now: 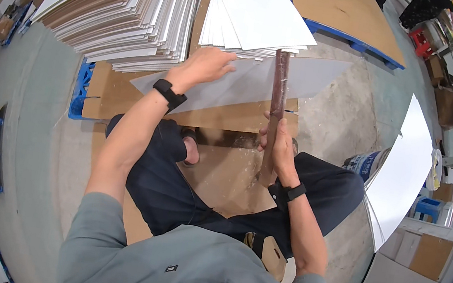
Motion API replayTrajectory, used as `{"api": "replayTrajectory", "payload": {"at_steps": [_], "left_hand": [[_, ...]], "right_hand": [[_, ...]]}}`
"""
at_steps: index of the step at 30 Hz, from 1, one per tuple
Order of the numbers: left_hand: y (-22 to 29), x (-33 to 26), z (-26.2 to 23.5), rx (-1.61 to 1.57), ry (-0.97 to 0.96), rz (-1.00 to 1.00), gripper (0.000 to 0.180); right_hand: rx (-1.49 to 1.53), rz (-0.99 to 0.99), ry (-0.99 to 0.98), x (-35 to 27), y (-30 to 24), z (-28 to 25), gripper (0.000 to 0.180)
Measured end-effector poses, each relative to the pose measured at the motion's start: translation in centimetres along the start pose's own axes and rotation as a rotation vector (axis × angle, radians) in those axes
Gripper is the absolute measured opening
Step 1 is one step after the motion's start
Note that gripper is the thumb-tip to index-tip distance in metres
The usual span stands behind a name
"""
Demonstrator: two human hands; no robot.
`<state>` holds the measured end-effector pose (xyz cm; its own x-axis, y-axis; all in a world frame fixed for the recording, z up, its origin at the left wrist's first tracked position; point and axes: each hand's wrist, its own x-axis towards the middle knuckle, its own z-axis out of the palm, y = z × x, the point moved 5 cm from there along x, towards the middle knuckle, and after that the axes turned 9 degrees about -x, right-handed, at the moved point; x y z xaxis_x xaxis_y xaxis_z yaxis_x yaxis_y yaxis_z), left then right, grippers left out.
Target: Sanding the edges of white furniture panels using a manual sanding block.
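The left hand (206, 66) is spread flat on the white sheet (247, 88) lying over the cardboard (224, 117), the right hand (277, 149) is clenched round the brown wooden stick (275, 108) crossing it; the sheet is probably best kept pinned while the stick is drawn firmly.

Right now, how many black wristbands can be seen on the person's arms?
2: one wristband on the left wrist, behind the left hand pressing the white sheet; one on the right wrist, below the right hand gripping the brown stick.
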<state>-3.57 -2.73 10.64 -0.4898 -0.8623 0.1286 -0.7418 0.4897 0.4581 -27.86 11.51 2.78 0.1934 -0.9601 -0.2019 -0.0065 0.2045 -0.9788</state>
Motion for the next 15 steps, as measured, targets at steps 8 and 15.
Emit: {"api": "replayTrajectory", "payload": {"at_steps": [8, 15], "left_hand": [[0.1, 0.7, 0.7, -0.052, -0.032, -0.020, 0.024], [0.3, 0.1, 0.8, -0.070, -0.051, -0.029, 0.024]], "right_hand": [[0.014, 0.041, -0.034, 0.6, 2.7, 3.8, 0.077], [-0.164, 0.007, 0.047, 4.8, -1.2, 3.4, 0.075]]}}
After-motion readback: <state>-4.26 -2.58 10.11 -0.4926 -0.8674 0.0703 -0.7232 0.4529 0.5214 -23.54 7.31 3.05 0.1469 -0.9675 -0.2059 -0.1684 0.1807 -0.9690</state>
